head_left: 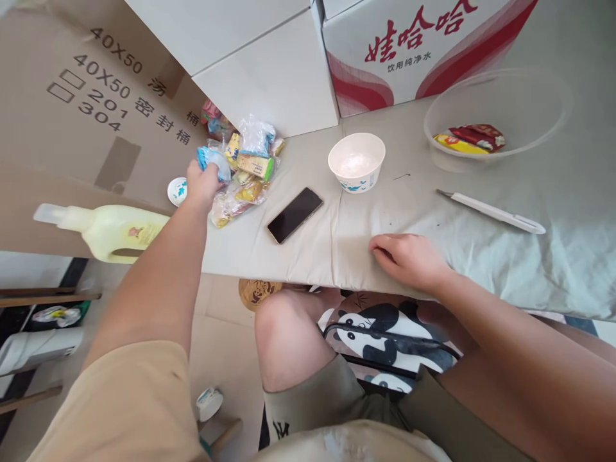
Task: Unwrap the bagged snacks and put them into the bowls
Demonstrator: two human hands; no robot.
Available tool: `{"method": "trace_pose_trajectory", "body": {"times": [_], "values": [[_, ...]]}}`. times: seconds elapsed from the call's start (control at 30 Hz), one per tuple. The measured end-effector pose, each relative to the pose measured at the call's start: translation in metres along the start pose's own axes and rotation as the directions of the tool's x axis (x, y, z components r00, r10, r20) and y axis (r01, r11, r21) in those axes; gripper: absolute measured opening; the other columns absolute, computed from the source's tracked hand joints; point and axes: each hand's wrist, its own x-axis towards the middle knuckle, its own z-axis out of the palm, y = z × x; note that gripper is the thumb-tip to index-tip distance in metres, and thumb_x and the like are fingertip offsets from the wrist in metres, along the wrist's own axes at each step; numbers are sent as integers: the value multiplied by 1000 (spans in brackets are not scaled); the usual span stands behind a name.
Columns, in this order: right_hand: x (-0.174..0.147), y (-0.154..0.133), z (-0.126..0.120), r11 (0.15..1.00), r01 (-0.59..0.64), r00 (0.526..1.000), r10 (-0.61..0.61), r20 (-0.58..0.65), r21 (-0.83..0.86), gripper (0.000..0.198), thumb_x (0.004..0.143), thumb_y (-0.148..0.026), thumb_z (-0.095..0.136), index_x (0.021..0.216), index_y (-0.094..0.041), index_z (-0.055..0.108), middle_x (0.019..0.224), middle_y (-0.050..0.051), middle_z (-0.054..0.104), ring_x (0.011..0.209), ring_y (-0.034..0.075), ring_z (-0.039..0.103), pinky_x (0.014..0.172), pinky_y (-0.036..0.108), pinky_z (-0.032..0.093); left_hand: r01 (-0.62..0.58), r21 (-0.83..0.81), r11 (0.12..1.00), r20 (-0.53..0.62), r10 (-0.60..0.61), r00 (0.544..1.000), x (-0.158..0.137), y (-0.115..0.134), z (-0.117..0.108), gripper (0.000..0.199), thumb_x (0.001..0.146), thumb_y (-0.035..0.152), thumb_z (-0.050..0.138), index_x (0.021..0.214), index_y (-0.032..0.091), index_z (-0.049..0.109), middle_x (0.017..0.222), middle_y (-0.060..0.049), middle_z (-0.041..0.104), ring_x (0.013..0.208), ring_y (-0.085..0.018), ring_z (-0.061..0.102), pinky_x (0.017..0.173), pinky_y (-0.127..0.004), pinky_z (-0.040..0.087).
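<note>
My left hand [203, 181] reaches to the far left, its fingers closed on a blue and white plastic packet [215, 163]. Right beside it lies a heap of small wrapped snack packets [250, 168], in yellow, green and clear film. On the cloth-covered surface [356, 244] rests my right hand [409, 258], curled into a loose fist with nothing showing in it. A black phone [295, 215] lies between the two hands. Beyond it stands a white paper bowl [357, 168] with a blue leaf print; some whitish clear stuff shows inside.
A clear plastic tub [517, 151] at the right holds red and yellow packets [474, 138]. Before it lies a white-handled cutter [495, 212]. Cartons [269, 83] stand along the back. At left are a pale yellow pump bottle [120, 229] and another paper bowl [177, 190].
</note>
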Motion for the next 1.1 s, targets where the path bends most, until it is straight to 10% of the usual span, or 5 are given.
{"method": "trace_pose_trajectory", "body": {"times": [0.2,0.43,0.6,0.83,1.1], "values": [[-24,5,-7,985,36,994,-17,-111,171,27,90,-23,43,96,-22,69,98,7,75,81,22,67,69,32,44,234,-563,793,263,-97,960,-103,54,8,17,84,26,56,98,18,52,86,-2,64,80,-13,61,80,-29,56],[-44,37,-40,972,-234,867,194,-458,-31,29,91,-26,45,109,-18,67,109,16,68,100,32,60,87,44,44,264,-592,761,536,127,835,-227,73,129,45,63,42,72,98,26,48,75,3,61,54,-13,56,49,-26,46],[-53,79,-49,875,-477,739,346,-578,-85,40,87,-29,51,122,-15,64,122,21,63,106,37,56,86,48,43,175,-639,749,515,247,821,-237,88,194,52,68,48,77,108,25,52,78,0,67,63,-16,64,59,-28,50],[-48,77,-57,858,-500,795,401,-455,-118,27,92,-27,45,103,-21,70,104,15,73,98,34,61,79,44,45,15,-633,774,550,436,712,-225,87,199,65,61,35,85,119,23,57,106,-7,71,89,-19,69,78,-30,53],[-39,51,-63,930,-329,734,362,-575,166,28,95,-33,47,109,-24,69,95,8,74,82,23,66,71,35,51,136,-703,698,471,314,824,-216,87,196,37,81,37,72,113,23,60,94,-5,74,80,-18,70,72,-30,55]]}}
